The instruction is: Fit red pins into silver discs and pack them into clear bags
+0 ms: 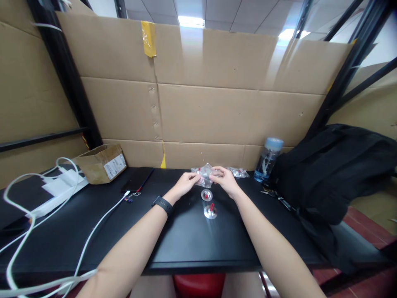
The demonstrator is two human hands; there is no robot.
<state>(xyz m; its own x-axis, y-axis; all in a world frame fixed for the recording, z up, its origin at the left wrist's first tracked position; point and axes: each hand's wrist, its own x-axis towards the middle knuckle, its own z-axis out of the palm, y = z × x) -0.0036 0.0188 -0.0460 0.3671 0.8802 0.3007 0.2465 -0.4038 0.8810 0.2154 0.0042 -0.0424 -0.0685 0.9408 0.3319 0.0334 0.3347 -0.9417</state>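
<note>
At the middle back of the black table, a clear plastic bag [205,174] is pinched between both hands. My left hand [186,183] grips its left side, fingers closed, with a dark watch on the wrist. My right hand [225,179] holds its right side between thumb and fingers. Just below the bag lies a small shiny metal disc [206,195] with a red part at its centre. A second shiny disc [210,212] with a red upright piece rests nearer the front edge. Another clear bag [238,172] with small items lies behind my right hand.
A cardboard box [101,164], a dark phone [137,179], a power strip [57,198] and white cables [93,231] are on the left. On the right stand a water bottle [268,160] and a black backpack [331,174], with keys [269,191] beside them. Cardboard [201,111] walls the back.
</note>
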